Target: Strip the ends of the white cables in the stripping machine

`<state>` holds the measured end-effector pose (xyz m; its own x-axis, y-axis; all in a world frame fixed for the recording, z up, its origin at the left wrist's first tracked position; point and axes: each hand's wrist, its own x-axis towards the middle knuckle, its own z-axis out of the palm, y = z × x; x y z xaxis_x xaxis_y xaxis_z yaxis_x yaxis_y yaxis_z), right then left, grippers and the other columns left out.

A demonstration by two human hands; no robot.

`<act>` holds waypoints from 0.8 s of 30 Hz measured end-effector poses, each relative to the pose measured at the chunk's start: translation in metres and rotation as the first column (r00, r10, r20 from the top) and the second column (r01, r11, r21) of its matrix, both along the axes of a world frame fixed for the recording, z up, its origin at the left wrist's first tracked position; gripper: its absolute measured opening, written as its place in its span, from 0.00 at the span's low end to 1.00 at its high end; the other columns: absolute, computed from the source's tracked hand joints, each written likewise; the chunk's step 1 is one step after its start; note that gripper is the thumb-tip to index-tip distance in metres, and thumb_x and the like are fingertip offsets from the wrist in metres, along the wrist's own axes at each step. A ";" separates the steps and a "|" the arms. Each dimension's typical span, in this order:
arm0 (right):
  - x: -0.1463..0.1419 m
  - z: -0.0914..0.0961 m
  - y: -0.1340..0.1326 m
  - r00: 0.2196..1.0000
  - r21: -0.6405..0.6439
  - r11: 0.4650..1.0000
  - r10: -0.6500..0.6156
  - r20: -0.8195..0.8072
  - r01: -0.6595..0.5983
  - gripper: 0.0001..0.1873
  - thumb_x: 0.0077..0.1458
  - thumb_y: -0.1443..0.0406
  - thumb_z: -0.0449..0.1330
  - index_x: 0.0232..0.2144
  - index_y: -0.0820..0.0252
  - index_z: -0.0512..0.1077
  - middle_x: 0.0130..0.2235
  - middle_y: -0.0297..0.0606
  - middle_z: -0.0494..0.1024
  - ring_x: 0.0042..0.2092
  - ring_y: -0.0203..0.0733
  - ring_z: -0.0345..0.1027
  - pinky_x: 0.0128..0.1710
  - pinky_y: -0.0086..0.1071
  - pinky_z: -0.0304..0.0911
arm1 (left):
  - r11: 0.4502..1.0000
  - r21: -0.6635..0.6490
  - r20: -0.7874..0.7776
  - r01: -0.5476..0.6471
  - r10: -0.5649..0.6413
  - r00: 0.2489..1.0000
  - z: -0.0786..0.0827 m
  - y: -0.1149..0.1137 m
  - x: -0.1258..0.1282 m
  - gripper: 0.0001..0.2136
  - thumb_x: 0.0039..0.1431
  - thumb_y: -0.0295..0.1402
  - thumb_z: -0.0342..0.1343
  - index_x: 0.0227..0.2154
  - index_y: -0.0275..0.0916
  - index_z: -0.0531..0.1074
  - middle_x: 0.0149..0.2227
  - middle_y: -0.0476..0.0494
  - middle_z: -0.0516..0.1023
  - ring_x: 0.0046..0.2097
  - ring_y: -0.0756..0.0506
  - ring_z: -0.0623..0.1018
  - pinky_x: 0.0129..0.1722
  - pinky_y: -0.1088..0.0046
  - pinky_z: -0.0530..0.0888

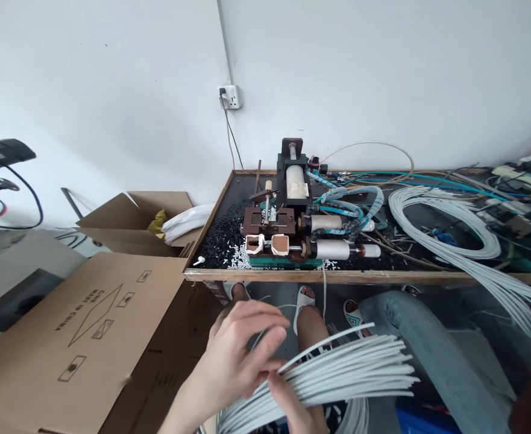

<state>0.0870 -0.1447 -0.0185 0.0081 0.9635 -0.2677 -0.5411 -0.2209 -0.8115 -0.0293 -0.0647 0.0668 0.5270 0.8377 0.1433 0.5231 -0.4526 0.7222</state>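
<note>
The workbench (pixel 360 277) fills the view from the centre out to 3 o'clock, and its wooden front rim runs across just above my hands. At 8 o'clock lies a flattened cardboard box (pixel 79 337) with printed marks on its flap. Beyond it, at 10 o'clock, a smaller open carton (pixel 129 223) stands against the wall. On the bench at 2 o'clock a big coil of white cable (pixel 450 229) lies flat, with loose ends trailing off the front edge. Just above centre stands the dark machine (pixel 292 223), with white cylinders and blue hoses on its right side. It sits in a bed of black granules (pixel 224 235), with white snippets (pixel 240 259) at its front.

Below the bench, at 5 o'clock, is the bundle of white wires (pixel 351 367). It is held level in front of me, and the cut ends fan out towards 3 o'clock.

My left hand (pixel 238 361) is at 6 o'clock with the fingers loosely spread, the tips resting on the top strands. My right hand (pixel 295 407) is just below it and mostly hidden under the bundle. Its thumb is clamped over the wires, gripping them.

A wall socket (pixel 231 96) sits at 12 o'clock with a black lead plugged in.
</note>
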 end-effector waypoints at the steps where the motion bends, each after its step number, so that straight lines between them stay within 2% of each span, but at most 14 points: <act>1: 0.001 -0.002 0.003 1.000 0.002 1.000 -0.012 -0.012 0.012 0.17 0.50 0.52 0.71 0.39 0.54 0.81 0.35 0.36 0.84 0.44 0.51 0.79 0.46 0.39 0.75 | 0.997 -0.029 -0.010 0.076 -0.077 0.997 0.004 -0.003 0.003 0.10 0.70 0.36 0.54 0.40 0.47 0.82 0.45 0.45 0.83 0.48 0.43 0.79 0.50 0.68 0.73; 3: 0.003 -0.005 0.009 0.998 -0.014 0.999 -0.030 -0.050 0.029 0.21 0.41 0.58 0.76 0.39 0.52 0.80 0.41 0.34 0.84 0.51 0.51 0.77 0.51 0.38 0.75 | 0.978 -0.083 -0.027 0.192 -0.195 0.980 0.008 -0.008 0.008 0.10 0.69 0.34 0.55 0.35 0.47 0.81 0.38 0.49 0.84 0.42 0.44 0.78 0.48 0.69 0.73; 5: 0.002 -0.009 0.011 0.996 -0.021 0.999 -0.028 -0.080 0.027 0.20 0.38 0.58 0.77 0.37 0.53 0.81 0.41 0.35 0.84 0.51 0.51 0.77 0.51 0.37 0.75 | 0.979 -0.107 -0.002 0.172 -0.174 0.985 0.006 -0.010 0.011 0.12 0.69 0.33 0.55 0.31 0.46 0.80 0.33 0.50 0.83 0.38 0.45 0.78 0.45 0.70 0.73; 8: -0.001 -0.008 0.008 0.985 -0.060 0.993 -0.105 -0.140 0.097 0.19 0.45 0.51 0.74 0.35 0.56 0.83 0.41 0.40 0.86 0.44 0.50 0.80 0.48 0.38 0.75 | 0.990 -0.110 0.174 -0.085 0.104 0.979 -0.008 -0.001 0.010 0.10 0.67 0.37 0.57 0.31 0.44 0.80 0.31 0.49 0.82 0.35 0.46 0.79 0.39 0.71 0.75; 11: -0.004 -0.001 0.004 0.958 -0.184 0.969 -0.200 -0.206 0.163 0.25 0.43 0.47 0.75 0.37 0.57 0.84 0.42 0.43 0.86 0.40 0.49 0.83 0.44 0.37 0.77 | 0.928 -0.156 0.360 -0.339 0.373 0.855 -0.027 0.013 0.005 0.11 0.65 0.40 0.58 0.32 0.40 0.79 0.31 0.46 0.81 0.33 0.45 0.78 0.33 0.72 0.75; 13: -0.003 0.005 0.004 0.952 -0.207 0.966 -0.203 -0.228 0.156 0.26 0.39 0.47 0.76 0.36 0.58 0.84 0.42 0.46 0.86 0.41 0.50 0.83 0.44 0.36 0.77 | 0.889 -0.168 0.382 -0.425 0.456 0.804 -0.037 0.022 0.004 0.13 0.65 0.41 0.58 0.30 0.38 0.78 0.29 0.46 0.80 0.31 0.46 0.77 0.31 0.73 0.73; 18: -0.001 0.008 0.007 0.953 -0.183 0.977 -0.157 -0.261 0.111 0.26 0.39 0.48 0.77 0.35 0.61 0.84 0.39 0.50 0.86 0.40 0.51 0.83 0.45 0.38 0.77 | 0.868 -0.036 0.334 -0.496 0.478 0.813 -0.052 0.033 0.009 0.13 0.65 0.40 0.57 0.30 0.38 0.79 0.27 0.48 0.79 0.29 0.48 0.75 0.31 0.74 0.71; 24: 0.004 -0.014 0.010 0.972 -0.198 0.971 -0.165 -0.168 0.131 0.27 0.39 0.45 0.76 0.36 0.58 0.84 0.42 0.49 0.86 0.43 0.58 0.82 0.50 0.50 0.74 | 0.860 0.016 0.341 -0.511 0.475 0.811 -0.054 0.040 0.015 0.12 0.64 0.38 0.57 0.28 0.38 0.78 0.25 0.48 0.79 0.27 0.48 0.74 0.30 0.74 0.71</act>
